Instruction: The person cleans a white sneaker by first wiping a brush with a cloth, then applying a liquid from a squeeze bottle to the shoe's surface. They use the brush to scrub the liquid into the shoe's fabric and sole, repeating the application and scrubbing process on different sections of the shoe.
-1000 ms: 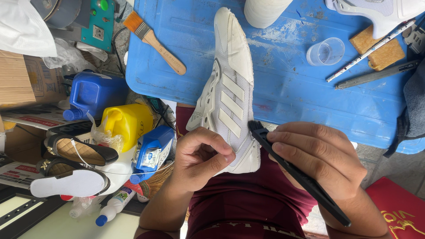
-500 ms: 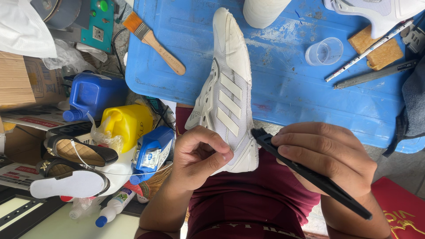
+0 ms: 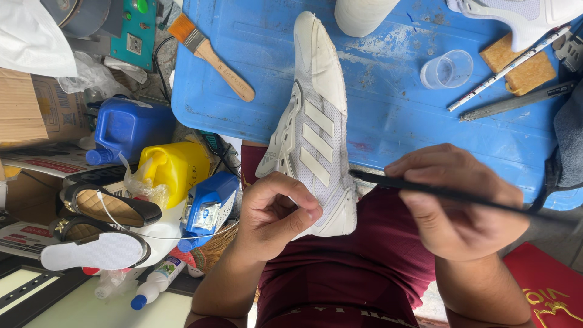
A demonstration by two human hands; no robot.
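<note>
A white sneaker (image 3: 314,127) with three pale stripes lies on its side, its toe on the blue plastic table (image 3: 388,115) and its heel over my lap. My left hand (image 3: 276,212) grips the sneaker's heel from below, fingers curled around the back. My right hand (image 3: 455,200) holds a thin black tool (image 3: 425,189) like a pen. The tool's tip points left and sits just right of the heel, close to the shoe.
On the table lie a wooden paintbrush (image 3: 209,54), a clear plastic cup (image 3: 446,68), a sponge block (image 3: 517,64), a long stick (image 3: 507,70) and other white shoes (image 3: 522,15). Left of me stand blue (image 3: 124,127) and yellow jugs (image 3: 173,170), black sandals (image 3: 103,209) and small bottles (image 3: 155,282).
My right hand has risen and swung the black tool closer to level, its tip now beside the heel. The left hand and the sneaker have stayed put.
</note>
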